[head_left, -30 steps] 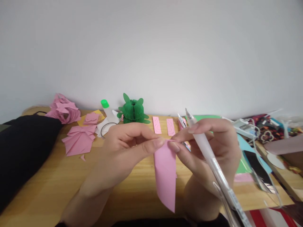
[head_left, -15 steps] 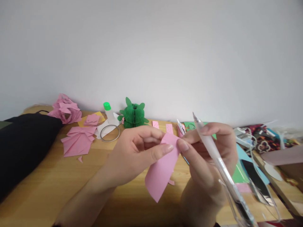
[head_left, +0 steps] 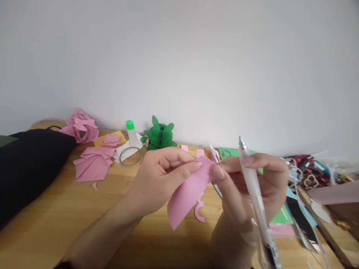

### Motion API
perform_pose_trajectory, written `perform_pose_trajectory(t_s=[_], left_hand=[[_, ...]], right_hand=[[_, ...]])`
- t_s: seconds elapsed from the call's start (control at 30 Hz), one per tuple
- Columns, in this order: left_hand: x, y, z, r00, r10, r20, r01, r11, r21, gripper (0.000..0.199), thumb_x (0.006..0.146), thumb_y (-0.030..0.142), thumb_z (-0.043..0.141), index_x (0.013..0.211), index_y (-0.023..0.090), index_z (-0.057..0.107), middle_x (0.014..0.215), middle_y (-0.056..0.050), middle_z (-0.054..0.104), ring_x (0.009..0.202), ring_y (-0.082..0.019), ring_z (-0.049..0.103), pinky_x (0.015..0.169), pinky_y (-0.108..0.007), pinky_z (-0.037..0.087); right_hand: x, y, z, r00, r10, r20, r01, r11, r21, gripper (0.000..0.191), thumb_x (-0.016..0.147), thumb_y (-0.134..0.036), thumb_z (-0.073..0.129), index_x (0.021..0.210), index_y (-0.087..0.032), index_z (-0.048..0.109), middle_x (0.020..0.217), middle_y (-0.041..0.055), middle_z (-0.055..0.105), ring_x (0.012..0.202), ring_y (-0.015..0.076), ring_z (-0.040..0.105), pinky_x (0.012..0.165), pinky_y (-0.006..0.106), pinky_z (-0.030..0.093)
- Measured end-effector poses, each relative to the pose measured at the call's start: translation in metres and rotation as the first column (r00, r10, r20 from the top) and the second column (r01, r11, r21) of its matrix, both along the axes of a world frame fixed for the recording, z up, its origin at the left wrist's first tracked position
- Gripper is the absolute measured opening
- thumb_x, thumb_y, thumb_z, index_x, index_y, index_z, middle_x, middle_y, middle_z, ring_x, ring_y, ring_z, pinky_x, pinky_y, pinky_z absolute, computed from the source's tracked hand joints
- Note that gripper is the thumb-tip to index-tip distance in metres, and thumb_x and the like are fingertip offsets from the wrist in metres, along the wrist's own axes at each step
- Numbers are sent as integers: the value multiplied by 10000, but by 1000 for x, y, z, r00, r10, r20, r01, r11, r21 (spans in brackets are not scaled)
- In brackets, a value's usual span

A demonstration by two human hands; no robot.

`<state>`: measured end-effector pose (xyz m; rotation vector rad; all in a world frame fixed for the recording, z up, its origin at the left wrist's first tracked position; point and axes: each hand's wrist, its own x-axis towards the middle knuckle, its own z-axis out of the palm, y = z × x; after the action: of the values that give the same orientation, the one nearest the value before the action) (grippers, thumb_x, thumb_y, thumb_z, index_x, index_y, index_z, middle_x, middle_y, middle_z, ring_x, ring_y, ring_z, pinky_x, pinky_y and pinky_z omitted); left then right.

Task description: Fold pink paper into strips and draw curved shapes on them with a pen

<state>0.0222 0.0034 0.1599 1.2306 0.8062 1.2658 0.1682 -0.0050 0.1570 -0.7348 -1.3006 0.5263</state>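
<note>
A pink paper piece [head_left: 188, 192] hangs between my two hands, its lower end pointing down and left. My left hand [head_left: 161, 179] pinches its upper left part, thumb on top. At its upper right corner, the thumb and a finger of my right hand [head_left: 246, 190] are closed on the paper. The same right hand also carries a clear pen [head_left: 254, 183], tip up, between its fingers. On the table below the paper lies a curved pink scrap [head_left: 199, 213].
Along the wall stand a pink paper model [head_left: 80, 127], a glue stick [head_left: 131, 131] and a green paper figure [head_left: 159, 136]. A metal ring [head_left: 131, 164] and folded pink paper [head_left: 92, 166] lie left. Black fabric [head_left: 33, 168] covers the left edge; a phone [head_left: 300, 220] lies right.
The paper's lower end has swung left and up, showing more of the curved scrap. My right hand has shifted slightly right, and the pen stands more upright.
</note>
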Motion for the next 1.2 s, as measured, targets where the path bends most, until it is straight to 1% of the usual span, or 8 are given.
perform_pose_trajectory(t_s=[0.2,0.3,0.43,0.6,0.73,0.9,1.07,1.2], left_hand=[[2,3,-1,1000,-2,-9,2,999,43,119,858,328,695,830,228,752,783,27,753,638,-120,701,525,-191,550],[2,3,-2,1000,13,-27,-12,999,50,118,861,303,684,789,231,743,722,39,731,602,-116,687,490,-184,535],[3,2,0,997,79,2,-79,995,59,87,834,225,701,749,221,721,643,63,697,527,-75,645,444,-132,481],[1,3,3,994,112,-4,-110,985,129,105,807,150,690,715,196,715,673,53,712,548,-54,621,458,-105,443],[-5,4,3,984,88,-152,-64,986,152,116,828,170,667,727,195,718,671,45,706,569,-64,614,488,-123,443],[-5,5,2,945,-50,-323,86,992,96,181,860,226,620,708,175,704,642,17,687,577,-97,611,503,-170,430],[-4,6,1,895,-56,-442,111,989,101,209,863,230,566,704,169,687,663,5,677,584,-105,569,497,-206,371],[-7,7,2,834,-28,-551,118,984,130,224,867,241,568,678,167,662,622,17,649,575,-99,538,496,-221,333]], right_hand=[[1,2,-1,995,-93,38,90,994,70,361,761,-67,725,985,-286,546,721,-61,651,539,136,598,558,307,550],[0,3,-1,992,-126,-3,126,988,84,347,773,-81,720,988,-284,538,728,-58,614,531,132,585,548,312,539],[-2,1,-1,992,-121,-24,123,990,73,347,778,-76,721,991,-278,535,797,-38,580,574,134,613,580,330,545],[0,2,-1,995,-94,26,92,993,79,382,768,-57,712,1013,-298,545,773,-42,618,585,145,606,567,323,538],[8,5,3,981,-10,192,3,999,34,394,769,-74,714,1036,-296,528,727,-57,634,581,141,606,554,308,506],[13,5,7,958,169,230,-152,984,-93,403,794,-44,673,1070,-286,506,758,-38,645,649,136,613,547,282,512],[16,5,7,932,203,299,-164,975,-149,396,799,-48,694,1054,-304,532,801,-27,664,705,144,666,524,259,543],[21,5,9,924,208,320,-146,967,-207,374,798,-50,703,1026,-310,560,797,-20,680,689,159,685,558,285,579]])
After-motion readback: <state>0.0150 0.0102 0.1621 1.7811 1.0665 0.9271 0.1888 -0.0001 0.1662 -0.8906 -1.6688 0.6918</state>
